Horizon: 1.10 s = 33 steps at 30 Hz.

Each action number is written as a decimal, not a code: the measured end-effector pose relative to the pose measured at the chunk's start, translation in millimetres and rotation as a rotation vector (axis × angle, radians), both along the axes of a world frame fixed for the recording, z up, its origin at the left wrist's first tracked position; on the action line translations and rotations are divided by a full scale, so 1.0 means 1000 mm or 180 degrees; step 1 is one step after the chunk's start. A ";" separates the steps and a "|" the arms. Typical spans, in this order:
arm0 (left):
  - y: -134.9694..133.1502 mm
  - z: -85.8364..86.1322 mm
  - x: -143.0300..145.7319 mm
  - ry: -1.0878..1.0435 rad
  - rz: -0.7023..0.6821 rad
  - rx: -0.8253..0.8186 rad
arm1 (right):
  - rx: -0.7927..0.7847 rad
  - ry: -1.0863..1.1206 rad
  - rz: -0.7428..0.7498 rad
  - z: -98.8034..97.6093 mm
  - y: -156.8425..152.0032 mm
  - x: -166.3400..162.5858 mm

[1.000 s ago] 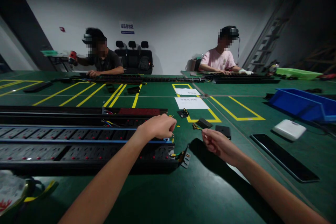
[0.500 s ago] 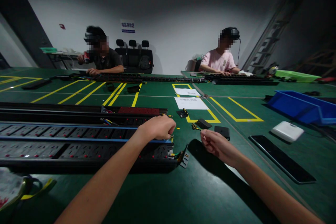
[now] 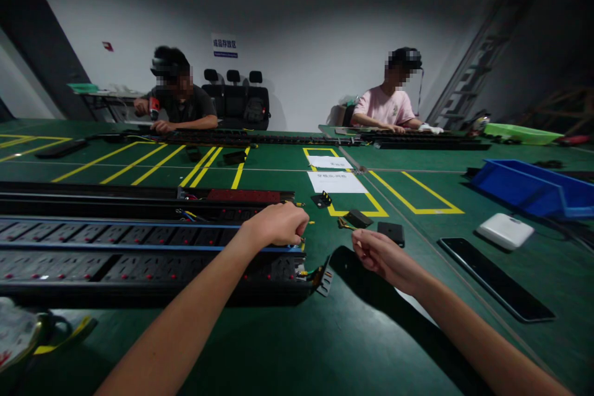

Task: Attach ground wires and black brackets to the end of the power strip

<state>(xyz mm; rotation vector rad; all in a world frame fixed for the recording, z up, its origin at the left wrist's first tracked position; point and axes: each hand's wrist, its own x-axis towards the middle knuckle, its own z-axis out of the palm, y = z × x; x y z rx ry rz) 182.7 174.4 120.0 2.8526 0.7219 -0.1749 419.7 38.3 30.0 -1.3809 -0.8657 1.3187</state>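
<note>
At the right end of a long black power strip with a blue edge, my left hand is closed, knuckles up. Its fingertips are mostly hidden, and a bit of yellow wire shows just below them. My right hand pinches a short yellow-green wire above the table, its brass-coloured end pointing left. Nearer to me lies a second power strip with red-dotted sockets. From its end hangs a slotted metal end plate on wires.
Right of my right hand are a black square piece, a phone, a white case and a blue bin. A small black bracket lies ahead. Two people work across the green table, one holding a red drill.
My hands keep nearly the same pose, with the wire still in my right fingers. The person at the left has lowered the red drill towards the table.
</note>
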 end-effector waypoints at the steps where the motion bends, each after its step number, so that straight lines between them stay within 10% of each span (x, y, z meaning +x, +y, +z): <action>1: 0.000 0.000 0.000 -0.0005 0.0008 0.0004 | 0.0004 -0.0001 0.0002 0.000 0.000 0.000; 33: -0.005 -0.004 0.002 0.0083 -0.0020 -0.0034 | -0.0020 -0.0117 0.0017 0.001 -0.001 -0.001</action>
